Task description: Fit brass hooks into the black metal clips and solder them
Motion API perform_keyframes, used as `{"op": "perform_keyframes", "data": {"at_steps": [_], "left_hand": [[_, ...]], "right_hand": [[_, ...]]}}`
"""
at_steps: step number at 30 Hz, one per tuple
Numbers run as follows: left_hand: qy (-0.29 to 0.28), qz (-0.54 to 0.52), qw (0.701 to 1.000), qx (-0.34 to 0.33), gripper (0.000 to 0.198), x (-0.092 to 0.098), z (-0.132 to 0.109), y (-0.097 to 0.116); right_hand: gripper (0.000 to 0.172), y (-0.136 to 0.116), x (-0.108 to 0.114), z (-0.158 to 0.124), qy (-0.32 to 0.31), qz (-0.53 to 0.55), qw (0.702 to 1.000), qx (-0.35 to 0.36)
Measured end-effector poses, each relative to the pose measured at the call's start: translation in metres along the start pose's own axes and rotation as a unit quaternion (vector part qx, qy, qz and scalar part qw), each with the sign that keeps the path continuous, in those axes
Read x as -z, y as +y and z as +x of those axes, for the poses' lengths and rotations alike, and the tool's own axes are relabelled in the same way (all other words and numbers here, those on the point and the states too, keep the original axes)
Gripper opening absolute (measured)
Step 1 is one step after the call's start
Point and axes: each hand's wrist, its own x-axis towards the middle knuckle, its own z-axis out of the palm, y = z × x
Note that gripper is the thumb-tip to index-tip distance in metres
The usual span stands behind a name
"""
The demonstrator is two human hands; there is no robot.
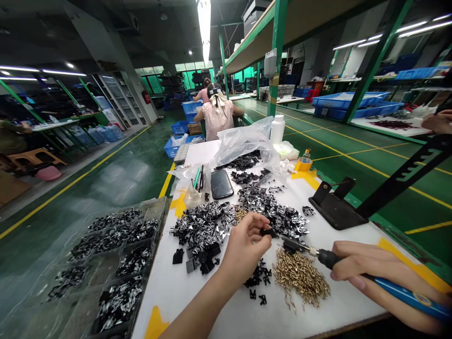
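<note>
My left hand [247, 242] pinches a small black plastic part [267, 231] above the white table [183, 287]. My right hand [370, 268] is wrapped round a blue-handled screwdriver [388, 287] whose tip points left at that part. A pile of brass screws [300, 275] lies just below the tool tip. Heaps of black and silver clips [203, 226] spread across the table behind my hands, with loose black pieces [259, 278] beneath my left hand.
A black phone [221, 183] and a clear plastic bag [243, 141] lie farther back. A black stand with a slotted arm [339, 207] sits at the right. A clear divided tray of parts [116, 263] sits to the left. Two people work at the far end.
</note>
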Motion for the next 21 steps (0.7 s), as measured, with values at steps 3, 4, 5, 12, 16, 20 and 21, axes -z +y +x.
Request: {"op": "perform_keyframes", "data": {"at_steps": [3,4,5,12,16,20,21], "left_hand": [[-0.011,-0.008,1.000,0.001,0.019,-0.0004,-0.0001,-0.0006],[-0.011,-0.008,1.000,0.001,0.020,-0.0004,-0.0001,-0.0013],[-0.009,-0.007,1.000,0.001,0.020,-0.0004,-0.0001,-0.0021],[-0.003,0.005,1.000,0.006,0.022,0.0006,-0.0001,-0.0054],[-0.003,0.019,1.000,0.003,0.022,0.0008,-0.0008,-0.0038],[0.003,0.039,0.999,0.002,0.022,0.0006,-0.0017,-0.0030],[0.002,0.040,0.999,0.003,0.022,0.0005,-0.0018,-0.0029]], "right_hand": [[0.020,-0.0008,0.0002,-0.0001,-0.003,0.003,1.000,-0.004],[0.020,-0.0010,-0.0001,-0.0003,0.001,0.008,1.000,-0.006],[0.020,-0.0012,-0.0007,-0.0007,0.009,0.015,1.000,-0.009],[0.018,-0.0007,-0.0053,-0.0022,0.034,0.050,0.998,-0.024],[0.019,0.0000,-0.0058,-0.0010,0.014,0.064,0.998,-0.014],[0.021,-0.0001,-0.0070,-0.0009,0.007,0.060,0.998,-0.019],[0.021,-0.0002,-0.0072,-0.0009,0.007,0.058,0.998,-0.025]]}}
